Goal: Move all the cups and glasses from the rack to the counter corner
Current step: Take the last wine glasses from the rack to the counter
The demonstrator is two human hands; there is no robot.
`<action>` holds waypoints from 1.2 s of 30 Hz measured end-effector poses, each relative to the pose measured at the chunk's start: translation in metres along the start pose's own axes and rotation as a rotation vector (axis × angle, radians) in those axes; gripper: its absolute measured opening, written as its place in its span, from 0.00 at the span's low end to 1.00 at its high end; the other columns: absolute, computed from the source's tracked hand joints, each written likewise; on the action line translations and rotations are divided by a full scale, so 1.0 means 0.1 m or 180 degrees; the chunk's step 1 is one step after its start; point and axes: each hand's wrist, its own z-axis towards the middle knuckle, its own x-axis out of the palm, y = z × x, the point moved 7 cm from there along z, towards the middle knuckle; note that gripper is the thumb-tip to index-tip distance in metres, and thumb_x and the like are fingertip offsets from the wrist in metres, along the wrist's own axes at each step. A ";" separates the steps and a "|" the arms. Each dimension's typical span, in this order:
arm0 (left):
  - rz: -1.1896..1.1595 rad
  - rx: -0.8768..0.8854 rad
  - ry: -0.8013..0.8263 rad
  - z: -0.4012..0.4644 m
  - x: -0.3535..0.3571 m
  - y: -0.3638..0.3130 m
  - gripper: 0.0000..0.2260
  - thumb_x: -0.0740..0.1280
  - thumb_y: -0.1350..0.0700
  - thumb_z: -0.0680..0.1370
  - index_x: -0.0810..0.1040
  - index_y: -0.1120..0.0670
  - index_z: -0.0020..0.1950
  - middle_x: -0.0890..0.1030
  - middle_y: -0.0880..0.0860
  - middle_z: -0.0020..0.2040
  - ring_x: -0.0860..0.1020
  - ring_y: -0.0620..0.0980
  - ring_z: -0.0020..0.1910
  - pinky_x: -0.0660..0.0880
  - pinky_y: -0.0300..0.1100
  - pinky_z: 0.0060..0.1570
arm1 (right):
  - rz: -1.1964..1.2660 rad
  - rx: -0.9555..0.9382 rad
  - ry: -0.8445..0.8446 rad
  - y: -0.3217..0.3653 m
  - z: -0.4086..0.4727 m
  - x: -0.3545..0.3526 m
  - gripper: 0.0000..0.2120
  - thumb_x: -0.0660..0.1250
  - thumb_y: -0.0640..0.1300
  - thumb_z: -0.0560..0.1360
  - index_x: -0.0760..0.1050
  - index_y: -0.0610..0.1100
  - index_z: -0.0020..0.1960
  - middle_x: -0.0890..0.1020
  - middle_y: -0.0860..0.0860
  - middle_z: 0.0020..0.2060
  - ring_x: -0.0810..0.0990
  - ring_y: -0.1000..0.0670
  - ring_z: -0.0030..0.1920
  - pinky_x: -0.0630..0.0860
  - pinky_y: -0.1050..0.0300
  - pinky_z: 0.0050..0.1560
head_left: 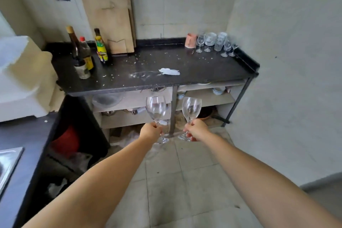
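My left hand [150, 131] grips the stem of an upright clear wine glass [156, 108]. My right hand [197, 129] holds a second wine glass [191, 108] by its stem, also upright. Both glasses hang in the air in front of the black counter [203, 68], below its front edge. At the counter's far right corner stand several clear stemmed glasses [215, 43] and a pink cup [190, 40], close together against the wall. No rack is in view.
Sauce bottles [87, 52] stand at the counter's left, wooden cutting boards [111, 18] lean on the back wall, and a white scrap [169, 71] lies mid-counter. Shelves below hold bowls [218, 90]. A sink edge [9, 161] and a white box [22, 76] are at left.
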 end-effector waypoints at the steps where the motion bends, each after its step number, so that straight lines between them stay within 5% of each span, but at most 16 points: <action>1: 0.0008 0.0017 0.0055 0.11 0.04 -0.09 0.15 0.63 0.61 0.76 0.74 0.54 0.29 0.74 0.55 0.33 0.71 0.54 0.35 0.68 0.42 0.38 | 0.0038 0.0042 -0.0048 0.02 0.09 -0.06 0.14 0.55 0.37 0.80 0.67 0.43 0.35 0.75 0.49 0.32 0.71 0.54 0.28 0.66 0.67 0.19; 8: 0.0117 0.0164 0.0350 1.01 0.41 -0.77 0.15 0.61 0.60 0.78 0.74 0.55 0.30 0.80 0.57 0.41 0.74 0.54 0.38 0.73 0.44 0.45 | 0.0168 0.0237 -0.0348 0.12 0.88 -0.65 0.14 0.56 0.39 0.81 0.67 0.43 0.36 0.78 0.44 0.41 0.72 0.53 0.28 0.69 0.61 0.25; 11: 0.0180 0.0225 0.0352 1.46 0.62 -1.13 0.16 0.62 0.59 0.78 0.74 0.55 0.29 0.78 0.54 0.35 0.73 0.53 0.34 0.72 0.42 0.39 | 0.0143 0.0243 -0.0415 0.22 1.32 -0.98 0.13 0.56 0.40 0.81 0.69 0.42 0.38 0.79 0.43 0.42 0.73 0.51 0.29 0.70 0.61 0.27; 14: 0.0068 0.0207 0.0423 1.93 0.87 -1.54 0.14 0.60 0.60 0.78 0.75 0.56 0.32 0.76 0.49 0.31 0.71 0.48 0.29 0.69 0.40 0.33 | 0.0136 0.0244 -0.0445 0.35 1.84 -1.38 0.07 0.56 0.38 0.79 0.71 0.39 0.45 0.80 0.44 0.38 0.75 0.50 0.30 0.71 0.59 0.29; 20: -0.0152 0.0212 0.0316 2.83 1.18 -2.35 0.15 0.62 0.60 0.78 0.75 0.55 0.31 0.79 0.53 0.36 0.74 0.50 0.34 0.72 0.41 0.42 | 0.0340 0.0295 -0.0534 0.83 2.82 -2.16 0.06 0.56 0.36 0.79 0.70 0.39 0.47 0.75 0.47 0.33 0.73 0.52 0.28 0.68 0.62 0.24; 26: -0.0273 0.0140 0.0394 3.61 1.44 -2.87 0.14 0.61 0.61 0.79 0.74 0.55 0.33 0.78 0.49 0.32 0.71 0.45 0.29 0.68 0.36 0.32 | 0.0300 0.0451 -0.0456 1.06 3.66 -2.49 0.05 0.57 0.38 0.80 0.71 0.40 0.49 0.78 0.44 0.42 0.72 0.52 0.29 0.68 0.62 0.27; 36: -0.0241 0.0119 0.0577 5.01 1.72 -3.64 0.12 0.62 0.60 0.78 0.76 0.55 0.35 0.80 0.51 0.34 0.73 0.46 0.32 0.71 0.42 0.43 | 0.0250 0.0410 -0.0430 1.61 4.96 -3.00 0.06 0.56 0.38 0.80 0.70 0.41 0.46 0.78 0.46 0.44 0.74 0.54 0.30 0.71 0.65 0.24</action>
